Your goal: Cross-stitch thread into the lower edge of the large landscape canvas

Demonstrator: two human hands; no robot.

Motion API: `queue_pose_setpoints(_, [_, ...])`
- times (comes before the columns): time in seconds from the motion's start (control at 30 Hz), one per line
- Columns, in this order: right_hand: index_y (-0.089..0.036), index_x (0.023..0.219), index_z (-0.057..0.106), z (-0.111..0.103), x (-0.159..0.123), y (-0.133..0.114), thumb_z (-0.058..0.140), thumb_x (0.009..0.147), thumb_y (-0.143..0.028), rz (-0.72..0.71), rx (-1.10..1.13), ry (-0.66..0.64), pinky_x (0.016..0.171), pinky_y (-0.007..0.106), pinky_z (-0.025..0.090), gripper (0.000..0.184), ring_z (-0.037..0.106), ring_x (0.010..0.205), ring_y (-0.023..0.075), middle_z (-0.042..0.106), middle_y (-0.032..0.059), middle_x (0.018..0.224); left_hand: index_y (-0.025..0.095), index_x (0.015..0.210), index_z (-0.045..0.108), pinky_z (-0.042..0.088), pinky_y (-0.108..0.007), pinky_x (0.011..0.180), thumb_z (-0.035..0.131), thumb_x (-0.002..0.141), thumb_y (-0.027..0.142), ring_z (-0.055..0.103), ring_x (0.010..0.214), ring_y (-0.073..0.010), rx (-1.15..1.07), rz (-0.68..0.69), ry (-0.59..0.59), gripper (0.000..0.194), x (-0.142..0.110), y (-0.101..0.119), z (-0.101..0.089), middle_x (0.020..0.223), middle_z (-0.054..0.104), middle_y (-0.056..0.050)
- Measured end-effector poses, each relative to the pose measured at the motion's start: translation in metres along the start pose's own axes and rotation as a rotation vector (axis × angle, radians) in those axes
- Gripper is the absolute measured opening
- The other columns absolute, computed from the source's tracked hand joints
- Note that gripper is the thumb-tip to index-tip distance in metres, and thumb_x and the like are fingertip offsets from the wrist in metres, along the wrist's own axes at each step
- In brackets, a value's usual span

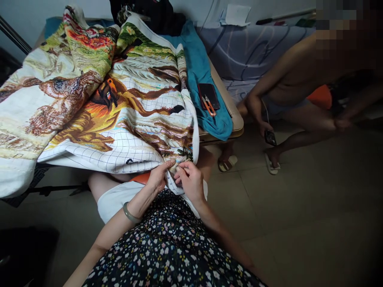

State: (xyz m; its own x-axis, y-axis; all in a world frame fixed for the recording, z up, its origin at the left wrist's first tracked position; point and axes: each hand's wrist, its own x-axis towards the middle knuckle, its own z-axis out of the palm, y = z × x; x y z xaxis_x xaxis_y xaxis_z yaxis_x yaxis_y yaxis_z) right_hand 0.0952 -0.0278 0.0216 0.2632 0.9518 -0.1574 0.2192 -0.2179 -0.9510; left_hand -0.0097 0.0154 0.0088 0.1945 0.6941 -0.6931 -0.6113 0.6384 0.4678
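Observation:
A large cross-stitch cloth (143, 139) with stitched horses and a printed grid lies rumpled over the table and hangs off its near edge toward my lap. My left hand (158, 175), a bangle on its wrist, grips the cloth's lower corner, thumb on top. Right beside it, the fingers of my right hand (191, 181) are pinched together against the same corner. Any needle or thread between them is too small to make out. Orange-handled thread snips (210, 107) rest on a dark flat case with a red edge (207, 91), right of the cloth.
Under the cloth, a teal fabric (194, 59) drapes over the table's right edge (237, 121). Dark fabric (149, 14) is heaped at the back. At right sits another person, one hand (265, 129) holding a small black device (270, 138) with a cable.

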Motion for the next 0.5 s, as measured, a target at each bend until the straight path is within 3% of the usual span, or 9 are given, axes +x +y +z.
queue_pose_setpoints(0.17, [-0.017, 0.079, 0.065, 0.0006, 0.0028, 0.0026, 0.065, 0.075, -0.037, 0.045, 0.137, 0.004, 0.043, 0.02, 0.049, 0.021, 0.06, 0.056, 0.0127, 0.066, 0.0024, 0.071, 0.009, 0.068, 0.068, 0.05, -0.03, 0.063, 0.088, 0.039, 0.026, 0.059, 0.058, -0.0145, 0.002, 0.069, 0.046, 0.038, 0.0008, -0.0013, 0.003, 0.064, 0.067, -0.004])
queue_pose_setpoints(0.33, [-0.016, 0.075, 0.067, 0.0001, 0.0044, -0.0007, 0.07, 0.069, -0.036, 0.115, 0.204, -0.018, 0.043, 0.02, 0.049, 0.021, 0.055, 0.05, 0.0112, 0.064, 0.0007, 0.064, 0.011, 0.065, 0.068, 0.049, -0.029, 0.066, 0.086, 0.039, 0.025, 0.058, 0.06, -0.0141, 0.008, 0.091, 0.081, 0.034, 0.0019, -0.0019, 0.0024, 0.064, 0.067, -0.003])
queue_pose_setpoints(0.5, [-0.017, 0.075, 0.068, 0.0029, 0.0046, 0.0011, 0.069, 0.069, -0.035, 0.084, 0.179, 0.004, 0.046, 0.022, 0.05, 0.019, 0.055, 0.05, 0.0116, 0.064, 0.0005, 0.062, 0.013, 0.063, 0.068, 0.047, -0.029, 0.068, 0.083, 0.042, 0.023, 0.058, 0.061, -0.014, 0.005, 0.102, 0.079, 0.028, 0.0032, -0.0022, 0.0018, 0.064, 0.067, -0.002])
